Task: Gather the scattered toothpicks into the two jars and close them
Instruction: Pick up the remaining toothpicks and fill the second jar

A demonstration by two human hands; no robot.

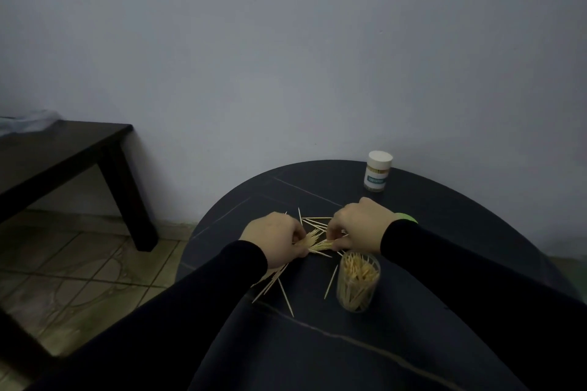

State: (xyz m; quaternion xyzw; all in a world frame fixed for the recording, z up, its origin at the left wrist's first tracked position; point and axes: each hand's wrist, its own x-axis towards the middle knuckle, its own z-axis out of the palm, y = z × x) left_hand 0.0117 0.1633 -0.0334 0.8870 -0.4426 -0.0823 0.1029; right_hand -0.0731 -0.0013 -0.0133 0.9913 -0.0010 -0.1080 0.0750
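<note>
Pale wooden toothpicks (313, 224) lie scattered on a dark round table (444, 232). My left hand (275, 236) pinches a bundle of toothpicks (309, 240) at the table's middle. My right hand (360, 222) meets it from the right, its fingers curled on the same bundle. An open clear jar (358, 282), part full of toothpicks, stands just in front of my right hand. A second jar (378, 171) with a white lid on stands at the table's far edge. More loose toothpicks (279, 282) lie under my left wrist.
A dark low table (63, 152) stands to the left, against the grey wall, with a clear plastic bag (25, 122) on it. Tiled floor (79, 270) shows between the two tables. The round table's near edge is hidden by my sleeves.
</note>
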